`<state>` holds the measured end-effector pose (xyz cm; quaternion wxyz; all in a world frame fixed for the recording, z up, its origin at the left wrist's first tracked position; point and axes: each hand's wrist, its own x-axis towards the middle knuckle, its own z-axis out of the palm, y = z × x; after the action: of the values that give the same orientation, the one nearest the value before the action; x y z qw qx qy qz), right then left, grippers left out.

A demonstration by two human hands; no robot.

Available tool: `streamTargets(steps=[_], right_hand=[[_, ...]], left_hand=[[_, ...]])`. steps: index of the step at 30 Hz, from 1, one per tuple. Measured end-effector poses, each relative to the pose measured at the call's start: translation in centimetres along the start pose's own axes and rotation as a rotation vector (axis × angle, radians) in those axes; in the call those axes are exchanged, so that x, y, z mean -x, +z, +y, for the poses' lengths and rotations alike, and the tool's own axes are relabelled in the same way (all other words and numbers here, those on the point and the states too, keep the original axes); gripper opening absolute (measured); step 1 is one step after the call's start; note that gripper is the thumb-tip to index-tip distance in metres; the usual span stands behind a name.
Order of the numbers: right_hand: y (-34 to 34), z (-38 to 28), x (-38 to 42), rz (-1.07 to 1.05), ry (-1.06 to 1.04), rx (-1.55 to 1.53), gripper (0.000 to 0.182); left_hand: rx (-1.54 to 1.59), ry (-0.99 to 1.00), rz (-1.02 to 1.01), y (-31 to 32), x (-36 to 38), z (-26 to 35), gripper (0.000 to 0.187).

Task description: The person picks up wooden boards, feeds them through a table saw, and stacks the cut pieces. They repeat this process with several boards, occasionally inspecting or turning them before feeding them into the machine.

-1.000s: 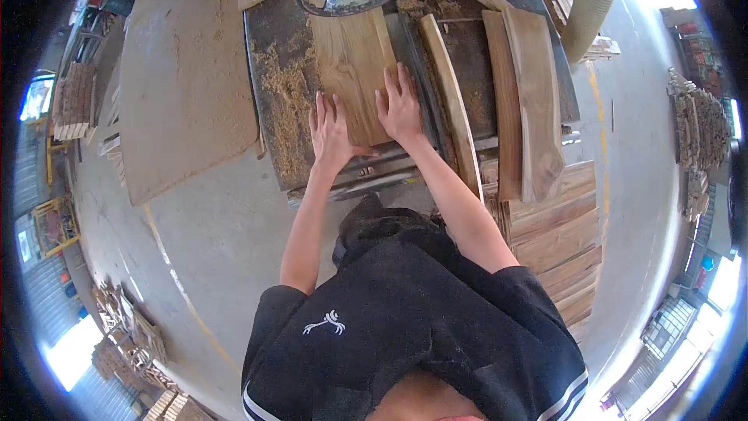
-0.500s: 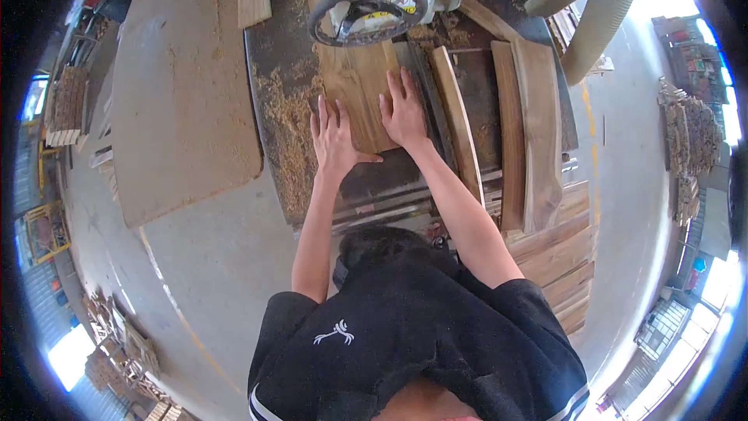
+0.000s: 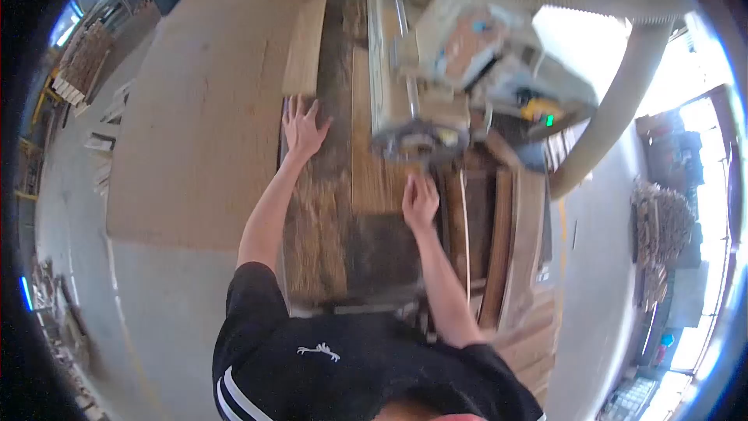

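Note:
A wide wooden board [image 3: 372, 179] lies flat on the dark, sawdust-strewn saw table [image 3: 382, 257], its far part running beside and under the machine head. Over the left side of that table, my left hand [image 3: 305, 136] is spread open, fingertips right at the near end of a narrower pale board [image 3: 305, 51]. At the wide board's right edge, near the fence, my right hand [image 3: 421, 201] rests with fingers loosely bent and nothing visible in them; motion blurs it slightly.
The saw's machine head [image 3: 425, 136] stands ahead, with a ridged dust hose [image 3: 623, 121] curving down at right. Long planks [image 3: 499, 249] lie right of the fence. A large brown panel [image 3: 195, 125] fills the left side. Stacked timber [image 3: 662, 222] stands across the floor.
My left hand has left the wide board and moved left and forward to the pale board. My right hand has stayed near the board's right edge, its fingers now bent. The view has shifted.

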<state>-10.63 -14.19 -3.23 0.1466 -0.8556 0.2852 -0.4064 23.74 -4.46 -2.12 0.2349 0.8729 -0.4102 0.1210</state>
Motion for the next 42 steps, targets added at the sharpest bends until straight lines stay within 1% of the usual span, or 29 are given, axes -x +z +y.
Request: streamTargets(steps=[1,2,3,4,5,7,8,11,13,14,16,19,21,22,25,26,29,30,32,33,34,35,36,37,38,39,40,41,42], right_hand=[[0.1,0.2,0.6,0.042,-0.088,0.052,0.016],[-0.6,0.1,2.3,-0.091,0.05,-0.007,0.018],[-1.7,-2.2,2.3,0.015,0.021,-0.03,0.01],[-2.0,-2.3,3.1,-0.01,-0.029,0.025,0.012],[-2.6,-3.0,4.3,-0.017,-0.017,0.023,0.013],[-2.4,-3.5,4.7,-0.037,0.01,0.019,0.016],[-2.6,-3.9,5.3,-0.046,0.026,0.024,0.017],[-3.2,-3.2,5.7,-0.123,0.121,0.036,0.019],[-3.1,-3.6,5.4,-0.135,0.223,-0.008,0.018],[-2.9,-3.6,5.3,-0.113,0.199,-0.019,0.018],[-2.8,-2.8,5.6,-0.097,0.143,-0.025,0.018],[-2.0,-1.5,6.4,-0.046,0.097,-0.025,0.021],[-2.2,-1.5,6.8,-0.064,0.123,-0.069,0.026],[-3.0,-2.1,7.2,-0.115,0.173,-0.149,0.028],[-5.8,-7.1,8.0,-0.249,0.333,-0.469,0.034],[-7.2,-8.8,9.2,-0.29,0.399,-0.576,0.036],[-9.8,-13.2,14.2,-0.39,0.496,-1.055,0.039],[-11.4,-13.6,15.2,-0.403,0.524,-1.1,0.039],[-14.6,-14.1,17.3,-0.419,0.58,-1.19,0.041],[-15.7,-13.4,18.7,-0.432,0.586,-0.999,0.041],[-16.8,-12.4,19.9,-0.442,0.586,-0.806,0.042],[-17.8,-11.4,20.8,-0.45,0.583,-0.612,0.043],[-18.7,-10.5,21.8,-0.428,0.673,-0.575,0.044],[-19.0,-9.6,23.2,-0.347,0.626,-0.591,0.044],[-19.1,-9.1,24.8,-0.273,0.578,-0.61,0.044],[-19.7,-9.2,25.4,-0.205,0.527,-0.632,0.044],[-20.6,-9.3,26.2,-0.317,0.61,-0.532,0.041],[-20.9,-9.6,26.8,-0.283,0.587,-0.506,0.04],[-21.3,-10.0,27.0,-0.247,0.565,-0.477,0.039]], left_hand=[[-0.005,-0.075,-0.022,0.2,-3.7,-1.3,0.071],[-0.004,-0.154,-0.061,0.7,-6.0,-2.4,0.071],[0.001,-0.237,-0.113,1.6,-7.7,-3.1,0.071],[0.059,-0.298,-0.081,2.7,-9.3,-3.8,0.069],[0.067,-0.3,-0.108,2.4,-10.6,-4.0,0.07],[0.061,-0.307,-0.199,1.4,-10.9,-4.1,0.07],[0.042,-0.336,-0.145,1.2,-10.6,-3.8,0.068],[0.01,-0.322,-0.124,0.1,-6.5,-2.3,0.074],[0.354,-0.452,-0.204,-3.1,-1.0,-0.4,0.073],[0.527,-0.511,-0.231,-4.5,1.7,0.7,0.072],[1.238,-0.733,-0.205,-5.8,10.0,2.9,0.066],[1.741,-0.905,-0.233,-12.7,21.0,8.2,0.062],[1.921,-0.88,-0.298,-13.2,27.3,9.3,0.065],[2.01,-0.866,-0.327,-13.9,30.6,9.9,0.067],[2.039,-0.872,-0.351,-17.1,36.8,12.8,0.071],[2.008,-0.89,-0.409,-17.1,38.8,13.1,0.073],[1.812,-0.807,-0.489,-17.4,43.4,15.6,0.083],[1.643,-0.734,-0.498,-18.5,44.0,17.2,0.098],[1.343,-0.577,-0.495,-21.2,45.2,20.1,0.108],[1.202,-0.489,-0.487,-22.0,45.9,21.3,0.113],[1.338,-0.597,-0.548,-21.5,47.1,21.9,0.129],[1.121,-0.431,-0.526,-21.2,47.9,22.4,0.131],[0.906,-0.267,-0.487,-20.8,48.4,22.6,0.134],[0.689,-0.11,-0.436,-20.0,49.1,22.7,0.136],[0.645,-0.037,-0.4,-19.2,49.6,23.0,0.144],[0.585,0.022,-0.386,-18.5,49.7,23.2,0.144],[0.52,0.077,-0.374,-17.9,49.8,23.2,0.143],[0.454,0.133,-0.368,-17.5,50.0,23.0,0.143],[0.433,0.146,-0.421,-17.3,49.9,23.1,0.143]])
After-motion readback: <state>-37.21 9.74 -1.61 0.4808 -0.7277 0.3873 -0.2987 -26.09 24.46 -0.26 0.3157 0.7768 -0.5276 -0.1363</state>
